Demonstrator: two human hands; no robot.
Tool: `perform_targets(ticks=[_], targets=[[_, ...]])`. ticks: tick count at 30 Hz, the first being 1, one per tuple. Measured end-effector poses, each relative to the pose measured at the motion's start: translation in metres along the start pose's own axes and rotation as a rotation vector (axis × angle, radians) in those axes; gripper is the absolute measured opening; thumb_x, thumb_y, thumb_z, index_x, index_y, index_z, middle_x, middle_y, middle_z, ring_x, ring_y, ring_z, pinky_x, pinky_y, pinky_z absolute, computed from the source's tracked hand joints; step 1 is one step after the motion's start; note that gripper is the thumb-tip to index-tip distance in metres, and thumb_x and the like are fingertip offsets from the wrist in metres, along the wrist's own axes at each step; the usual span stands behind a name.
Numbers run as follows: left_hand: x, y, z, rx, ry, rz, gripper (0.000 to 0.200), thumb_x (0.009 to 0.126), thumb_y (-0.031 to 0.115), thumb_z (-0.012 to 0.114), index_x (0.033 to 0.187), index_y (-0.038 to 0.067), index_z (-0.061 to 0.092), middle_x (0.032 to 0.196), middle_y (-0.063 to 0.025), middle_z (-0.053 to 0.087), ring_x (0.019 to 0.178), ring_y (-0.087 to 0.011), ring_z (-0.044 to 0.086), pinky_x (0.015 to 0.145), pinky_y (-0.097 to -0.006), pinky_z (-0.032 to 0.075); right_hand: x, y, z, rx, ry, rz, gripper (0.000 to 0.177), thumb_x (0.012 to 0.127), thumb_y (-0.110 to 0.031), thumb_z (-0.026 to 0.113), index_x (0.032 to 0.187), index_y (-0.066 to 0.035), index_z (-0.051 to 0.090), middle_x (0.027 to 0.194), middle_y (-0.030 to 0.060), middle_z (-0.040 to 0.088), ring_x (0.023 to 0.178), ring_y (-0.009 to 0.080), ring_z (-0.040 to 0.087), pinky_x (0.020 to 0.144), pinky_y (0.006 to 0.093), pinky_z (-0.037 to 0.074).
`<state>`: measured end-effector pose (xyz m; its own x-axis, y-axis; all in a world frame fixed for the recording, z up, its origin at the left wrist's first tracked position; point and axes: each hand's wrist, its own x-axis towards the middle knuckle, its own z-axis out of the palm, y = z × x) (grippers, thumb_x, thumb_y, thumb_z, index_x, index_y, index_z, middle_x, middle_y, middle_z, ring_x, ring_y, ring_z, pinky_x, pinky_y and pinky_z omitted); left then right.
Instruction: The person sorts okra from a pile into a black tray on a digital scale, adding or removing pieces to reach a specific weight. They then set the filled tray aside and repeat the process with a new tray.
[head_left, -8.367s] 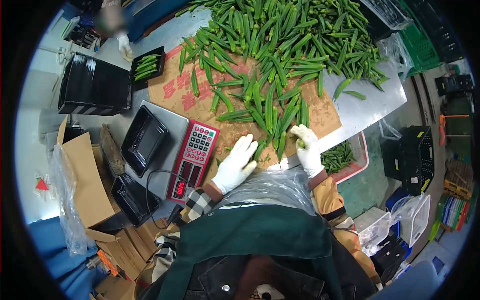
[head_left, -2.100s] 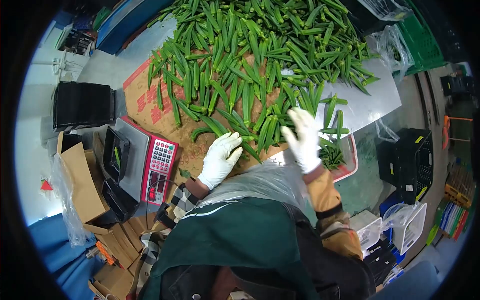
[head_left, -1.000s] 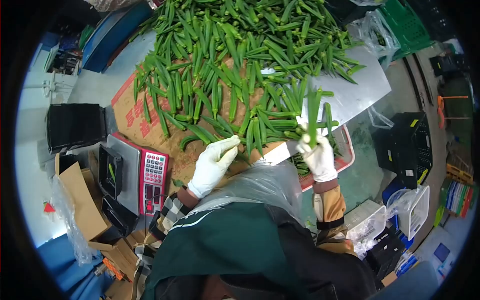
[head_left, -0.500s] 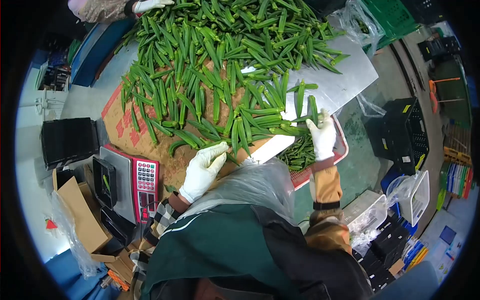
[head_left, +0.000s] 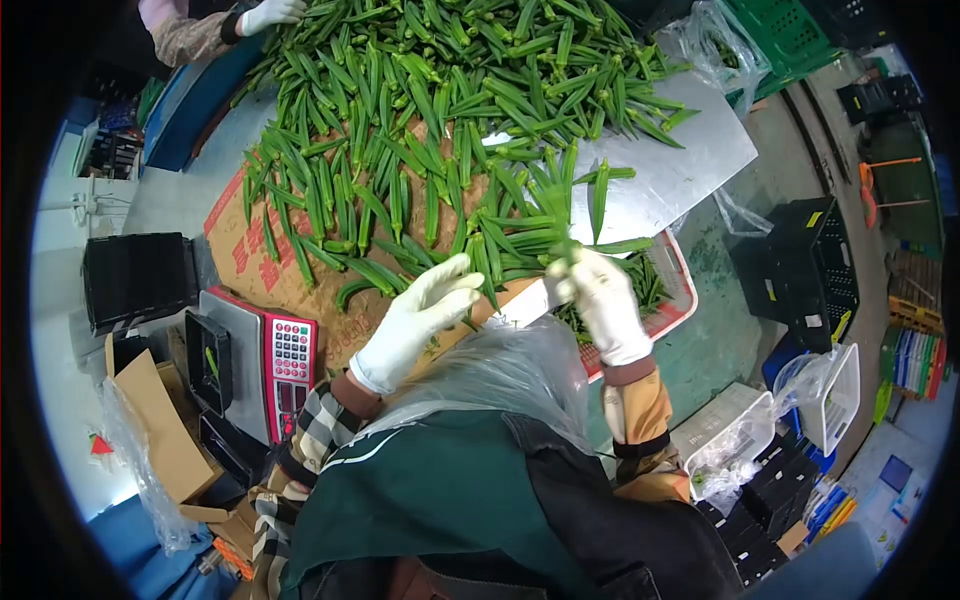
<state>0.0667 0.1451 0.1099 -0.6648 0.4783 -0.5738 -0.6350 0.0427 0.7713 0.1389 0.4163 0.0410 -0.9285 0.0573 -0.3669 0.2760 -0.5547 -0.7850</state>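
Right hand [head_left: 601, 305], okra [head_left: 560, 212], by table edge [head_left: 692, 192]

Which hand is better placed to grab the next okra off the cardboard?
Left. The left hand is open and empty, its fingers right beside the nearest okra pods on the cardboard; the right hand is busy pinching a pod.

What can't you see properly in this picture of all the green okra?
Head view, scale display: digits too small.
Head view, cardboard: red print partly covered by okra.
Head view, red crate: mostly hidden under the table edge and right hand.
Head view, co-worker's hand: cut off by the top edge.
Head view, right hand's grip: pod or none, lost against the pile.
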Motion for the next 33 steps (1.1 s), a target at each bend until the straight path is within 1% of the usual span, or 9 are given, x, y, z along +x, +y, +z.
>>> perform_targets(ticks=[3,7,10,14,19,21,23,27,33], targets=[[0.007,0.003,0.012,-0.408,-0.221,-0.079,0.060,0.103,0.025,0.062,0.153,0.002,0.038,0.134,-0.0110,0.063,0.113,-0.0177,0.064,0.104,-0.0374,0.049,0.000,-0.009,0.049,-0.573,-0.384,-0.169,0.027,0.096,-0.014,0.070,0.117,0.001,0.071,0.106,0.0108,0.075,0.093,0.0150,0.068,0.087,0.0296,0.054],[0.005,-0.008,0.006,-0.373,-0.122,-0.236,0.040,0.104,0.024,0.061,0.138,0.002,0.058,0.103,-0.0047,0.068,0.086,-0.0151,0.066,0.090,-0.0387,0.058,0.055,0.013,0.001,-0.521,0.394,-0.222,0.034,0.089,-0.015,0.077,0.119,0.000,0.068,0.095,0.0050,0.070,0.081,0.0112,0.061,0.077,0.0261,0.052],[0.001,-0.007,0.006,-0.293,-0.036,-0.252,0.034,0.103,0.020,0.063,0.132,0.004,0.063,0.076,0.0018,0.062,0.067,-0.0084,0.058,0.074,-0.0308,0.054,0.109,0.040,-0.071,-1.423,0.763,-0.475,0.047,0.087,-0.012,0.078,0.128,0.002,0.061,0.106,0.0107,0.072,0.087,0.0143,0.067,0.078,0.0272,0.054],[0.000,-0.011,-0.004,-0.220,-0.082,-0.204,0.037,0.103,0.020,0.062,0.137,0.005,0.060,0.076,0.0031,0.061,0.066,-0.0061,0.055,0.071,-0.0285,0.051,0.119,0.035,-0.078,-0.427,0.429,-0.412,0.038,0.091,-0.008,0.071,0.127,0.001,0.064,0.108,0.0092,0.072,0.084,0.0150,0.065,0.079,0.0273,0.054],[0.001,0.007,0.019,-0.503,-0.005,-0.134,0.047,0.104,0.023,0.060,0.146,0.006,0.050,0.125,-0.0082,0.064,0.107,-0.0171,0.064,0.093,-0.0374,0.054,0.029,-0.008,0.040,-0.680,-0.055,-0.093,0.044,0.091,-0.018,0.076,0.131,-0.005,0.066,0.099,0.0032,0.068,0.084,0.0119,0.061,0.077,0.0277,0.052],[0.007,-0.005,0.011,-0.545,-0.104,-0.073,0.049,0.105,0.024,0.059,0.148,0.005,0.047,0.142,-0.0115,0.057,0.122,-0.0227,0.060,0.102,-0.0413,0.051,0.008,0.009,0.059,-0.683,-0.395,-0.316,0.041,0.092,-0.026,0.075,0.128,-0.007,0.069,0.102,0.0104,0.073,0.091,0.0180,0.066,0.082,0.0327,0.054],[0.007,-0.007,0.008,-0.501,-0.092,-0.094,0.046,0.104,0.023,0.060,0.145,0.004,0.050,0.119,-0.0078,0.064,0.109,-0.0220,0.064,0.100,-0.0435,0.053,0.011,0.004,0.049,-0.719,-0.364,-0.295,0.035,0.091,-0.024,0.074,0.122,-0.007,0.072,0.101,0.0119,0.074,0.096,0.0217,0.068,0.086,0.0355,0.054],[0.003,-0.012,-0.002,-0.486,-0.028,-0.155,0.037,0.103,0.017,0.061,0.136,0.000,0.058,0.093,-0.0038,0.061,0.090,-0.0184,0.064,0.089,-0.0440,0.058,0.033,0.005,-0.021,-0.861,0.461,-0.357,0.027,0.091,-0.018,0.071,0.115,-0.006,0.074,0.105,0.0127,0.075,0.094,0.0245,0.071,0.087,0.0349,0.054],[0.006,-0.021,-0.003,-0.404,-0.005,-0.179,0.035,0.104,0.017,0.060,0.133,-0.001,0.060,0.092,-0.0045,0.064,0.084,-0.0167,0.064,0.084,-0.0397,0.058,0.081,0.016,-0.059,-0.970,0.468,-0.413,0.032,0.091,-0.015,0.070,0.121,-0.003,0.071,0.110,0.0141,0.075,0.096,0.0225,0.072,0.090,0.0333,0.055]])
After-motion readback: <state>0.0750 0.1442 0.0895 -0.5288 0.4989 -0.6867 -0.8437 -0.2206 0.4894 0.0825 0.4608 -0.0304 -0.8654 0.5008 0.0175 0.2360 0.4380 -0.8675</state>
